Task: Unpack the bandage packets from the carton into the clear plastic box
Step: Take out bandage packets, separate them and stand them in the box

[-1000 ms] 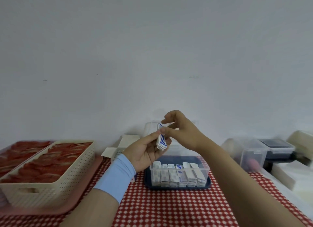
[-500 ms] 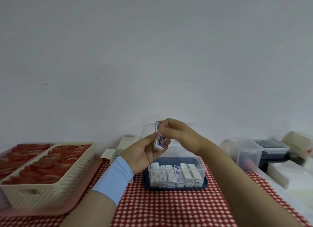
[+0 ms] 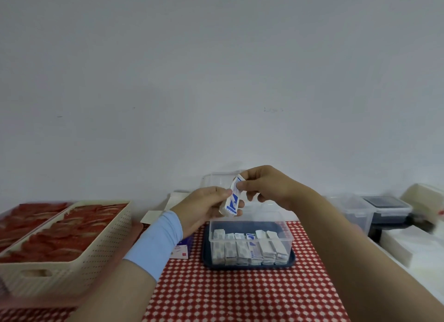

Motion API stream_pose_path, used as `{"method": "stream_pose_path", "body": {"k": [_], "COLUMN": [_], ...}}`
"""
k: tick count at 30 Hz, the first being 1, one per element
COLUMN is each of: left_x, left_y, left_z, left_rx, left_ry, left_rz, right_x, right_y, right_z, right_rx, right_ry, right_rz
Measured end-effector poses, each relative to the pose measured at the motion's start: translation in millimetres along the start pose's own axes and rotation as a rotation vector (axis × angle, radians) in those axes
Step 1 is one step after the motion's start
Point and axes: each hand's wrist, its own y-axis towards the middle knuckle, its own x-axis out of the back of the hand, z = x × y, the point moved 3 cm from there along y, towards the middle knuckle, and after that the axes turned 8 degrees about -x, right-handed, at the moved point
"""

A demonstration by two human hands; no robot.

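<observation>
My left hand (image 3: 204,207) grips a small stack of white-and-blue bandage packets (image 3: 232,198) upright, above the back of the clear plastic box (image 3: 287,228). My right hand (image 3: 269,186) pinches the top of the same stack with thumb and forefinger. The box stands on a dark blue tray (image 3: 206,254) and holds a row of several packets (image 3: 249,248) stood on edge along its front. The opened white carton (image 3: 175,199) lies behind my left wrist, mostly hidden.
A cream perforated basket (image 3: 79,257) of red items sits on a pink tray at the left. Clear lidded containers (image 3: 355,208) and white boxes (image 3: 403,247) stand at the right. A small blue-and-white card (image 3: 181,251) lies beside the tray. The cloth is red-checked.
Both hands and the packet stack have stayed above the box; my right fingers shifted from over the stack's top to pinching its upper edge. The view tilted slightly.
</observation>
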Motion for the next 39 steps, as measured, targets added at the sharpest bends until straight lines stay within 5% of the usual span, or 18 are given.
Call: {"method": "stream_pose_path", "body": {"k": [5,11,16,26,39], "left_x": [18,7,9,12,10], "left_y": [16,18,21,26,27], "left_z": [3,31,47,60,76], "left_rx": [-0.056,-0.011,0.0,-0.062,0.003], "left_ry": [0.703,1.241,1.541,1.684,1.664], "left_rz": [-0.102,0.313,0.46,0.517,0.595], "right_x": [0,-37,-59,-74,-83], "right_y": [24,50,66,74,77], "right_z": [-26,-51,-64,-73,-77], "right_rx": [-0.17,-0.262,-0.275,-0.277,-0.185], "right_ry": [-0.223,-0.541,-0.582,-0.717,-0.928], "right_rz": [-0.092,0.043,0.061,0.127,-0.039]}}
